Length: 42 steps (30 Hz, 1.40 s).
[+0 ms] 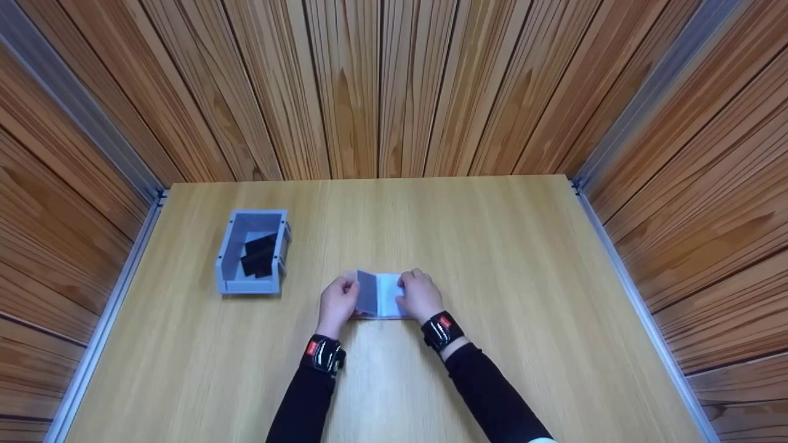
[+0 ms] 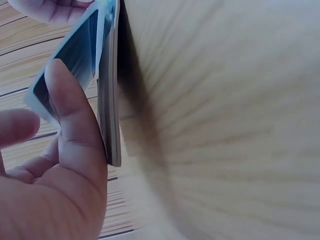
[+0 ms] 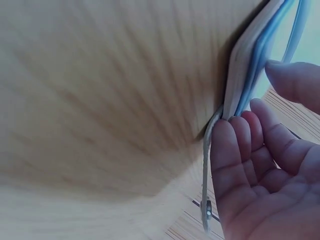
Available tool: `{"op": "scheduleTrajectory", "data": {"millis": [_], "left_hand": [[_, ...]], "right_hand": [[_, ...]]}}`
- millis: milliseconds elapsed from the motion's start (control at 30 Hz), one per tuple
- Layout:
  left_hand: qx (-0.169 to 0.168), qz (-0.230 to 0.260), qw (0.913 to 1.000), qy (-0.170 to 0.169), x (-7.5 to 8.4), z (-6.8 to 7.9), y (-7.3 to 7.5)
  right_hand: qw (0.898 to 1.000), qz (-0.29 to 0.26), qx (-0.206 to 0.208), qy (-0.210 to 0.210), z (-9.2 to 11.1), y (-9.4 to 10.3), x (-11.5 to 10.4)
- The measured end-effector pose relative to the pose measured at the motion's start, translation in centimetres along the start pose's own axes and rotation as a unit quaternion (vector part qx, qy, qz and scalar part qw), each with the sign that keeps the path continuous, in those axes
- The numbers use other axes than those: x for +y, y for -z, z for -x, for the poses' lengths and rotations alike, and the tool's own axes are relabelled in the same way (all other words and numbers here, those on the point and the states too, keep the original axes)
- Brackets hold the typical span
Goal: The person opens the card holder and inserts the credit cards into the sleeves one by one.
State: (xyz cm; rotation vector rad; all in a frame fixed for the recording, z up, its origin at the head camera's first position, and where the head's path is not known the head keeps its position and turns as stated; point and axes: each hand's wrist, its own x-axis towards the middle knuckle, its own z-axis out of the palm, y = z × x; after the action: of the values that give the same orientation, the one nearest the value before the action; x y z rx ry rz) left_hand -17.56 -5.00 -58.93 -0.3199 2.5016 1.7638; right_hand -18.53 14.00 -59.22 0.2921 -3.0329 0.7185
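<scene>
Booklet (image 1: 389,296) open between our hands, around the middle of the table (image 1: 505,271) from left to right. Our left hand (image 1: 338,303) seems to pinch a raised leaf (image 1: 367,294) at its outer edge, thumb on the inner face; our right hand (image 1: 421,296) grips the right side, thumb on the page and fingers curled at the edge. By our judgement, the step in hand is parting the leaves and keeping the spread open. The next move calls for a steady right hold while the left fingers guide the leaf without creasing it.

Beside the right fingers hangs a pale strap (image 3: 205,160) with a small stud (image 3: 208,209), best kept clear of the pages. Farther out, to the left and a little farther off, a grey bin (image 1: 251,287) holds flat dark pieces (image 1: 258,255); they overlap, so we cannot count them or say what they are.

Our fingers hide both outer edges of the spread. Glare washes out the right page, so we can read nothing there. The wrist views cut off the booklet, and we cannot tell whether its whole back touches the table.
</scene>
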Motion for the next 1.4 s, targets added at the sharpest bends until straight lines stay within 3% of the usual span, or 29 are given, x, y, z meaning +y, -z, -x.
{"op": "scheduleTrajectory", "data": {"millis": [267, 367, 500, 633, 733, 833, 933, 1400], "left_hand": [[0.019, -0.055, 0.998, -0.025, 0.4, 0.0, 0.6], [0.038, -0.059, 0.9971, -0.032, 0.6, -0.1, 0.9], [0.077, -0.089, 0.9908, -0.067, 0.8, -0.2, 1.4], [0.102, -0.155, 0.9727, -0.14, 0.7, -0.1, 1.6], [0.109, -0.208, 0.9514, -0.199, 0.4, 0.2, 1.5], [0.107, -0.237, 0.9376, -0.23, -0.1, 0.3, 1.2], [0.099, -0.248, 0.9348, -0.234, -0.4, 0.4, 0.9], [0.064, -0.268, 0.9428, -0.188, -1.1, 0.2, 0.8]], "right_hand": [[1.0, -0.003, -0.007, -0.006, 0.0, 0.0, 0.1], [1.0, -0.003, -0.007, -0.004, 0.0, 0.1, 0.0], [1.0, -0.001, -0.009, -0.003, 0.0, 0.2, 0.0], [1.0, 0.001, -0.011, -0.004, 0.0, 0.2, 0.0], [1.0, 0.003, -0.01, -0.003, 0.0, 0.1, 0.0], [1.0, 0.001, -0.007, -0.001, 0.0, 0.2, 0.0], [1.0, -0.002, -0.004, 0.0, 0.1, 0.2, -0.1], [1.0, -0.004, -0.014, -0.013, 0.0, 0.0, -0.1]]}}
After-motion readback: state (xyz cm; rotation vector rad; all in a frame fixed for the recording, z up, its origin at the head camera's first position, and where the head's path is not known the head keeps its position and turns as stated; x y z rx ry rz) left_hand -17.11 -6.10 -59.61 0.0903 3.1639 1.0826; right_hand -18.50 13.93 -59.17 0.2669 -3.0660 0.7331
